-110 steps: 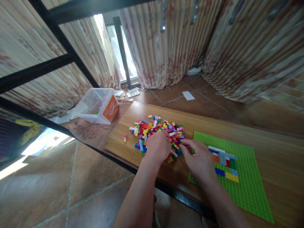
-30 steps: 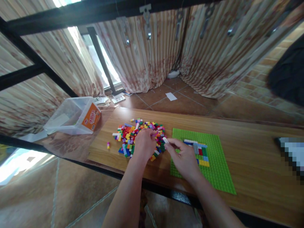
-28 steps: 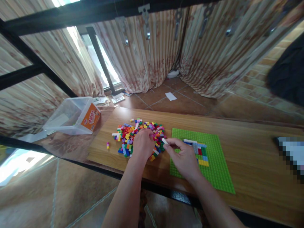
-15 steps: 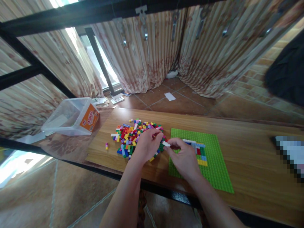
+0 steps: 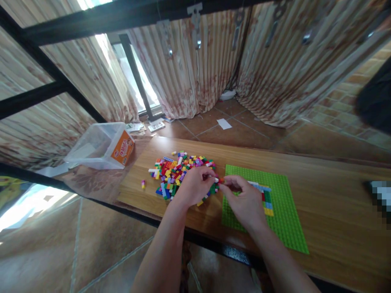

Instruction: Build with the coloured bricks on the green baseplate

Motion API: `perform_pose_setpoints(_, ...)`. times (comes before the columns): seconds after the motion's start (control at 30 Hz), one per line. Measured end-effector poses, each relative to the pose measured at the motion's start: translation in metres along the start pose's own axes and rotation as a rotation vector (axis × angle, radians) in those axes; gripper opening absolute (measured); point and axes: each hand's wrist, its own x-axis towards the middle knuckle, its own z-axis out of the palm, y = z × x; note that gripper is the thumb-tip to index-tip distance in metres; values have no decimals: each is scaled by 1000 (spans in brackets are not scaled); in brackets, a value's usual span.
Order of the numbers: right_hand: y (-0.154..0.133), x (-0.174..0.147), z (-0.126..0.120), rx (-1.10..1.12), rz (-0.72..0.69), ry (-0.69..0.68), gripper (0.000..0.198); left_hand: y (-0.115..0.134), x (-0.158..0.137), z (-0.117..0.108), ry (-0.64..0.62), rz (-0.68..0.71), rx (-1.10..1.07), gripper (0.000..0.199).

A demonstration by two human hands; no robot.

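My left hand [image 5: 198,186] is closed at the right side of a pile of loose toy bricks [image 5: 171,173], pinching a small white brick [image 5: 216,180] at its fingertips. Right beside that, the thumb and fingers of my right hand [image 5: 246,201] pinch a small orange-red brick [image 5: 221,179]. The two bricks meet or nearly meet; which cannot be made out. Under and past my right hand lies a green baseplate [image 5: 291,219]. Rows of coloured bricks [image 5: 267,199] are fixed on it, partly covered by that hand.
Left of the table stands a clear plastic bin [image 5: 100,148] with an orange label. One pink-and-yellow piece [image 5: 143,184] lies apart from the pile. A dark-edged, pixelated object [image 5: 381,195] rests at the table's right. Black metal bars [image 5: 91,24] cross overhead.
The white brick has passed from my right fingertips to my left ones, and an orange-red brick now shows at my right fingertips. The whole view has shifted slightly.
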Motion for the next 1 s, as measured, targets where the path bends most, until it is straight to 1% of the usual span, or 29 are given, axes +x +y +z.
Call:
perform_pose_setpoints(0.13, 4, 3, -4, -65, -33, 8, 16, -5, -1, -11, 105, -99, 179, 17)
perform_pose_setpoints(0.3, 7, 1, -1, -169, -112, -84, 15, -13, -2, -22, 163, -205, 279, 20)
perform_pose_setpoints(0.4, 6, -3, 6, -241, -134, -158, 14, -17, -3, -24, 165, -214, 300, 21)
perform_pose_setpoints(0.53, 4, -8, 16, -324, -161, -239, 19, -20, -4, -26, 148, -185, 329, 20)
perform_pose_setpoints(0.67, 4, -8, 21, -353, -165, -251, 19, -19, -5, -29, 191, -211, 312, 20)
perform_pose_setpoints(0.8, 6, -5, 23, -353, -181, -202, 18, -18, -5, -35, 299, -238, 252, 23)
perform_pose_setpoints(0.9, 8, -4, 24, -339, -191, -179, 20, -20, -6, -40, 431, -228, 168, 21)
perform_pose_setpoints(1.0, 8, -5, 24, -316, -218, -154, 22, -22, -6, -46, 574, -235, 35, 18)
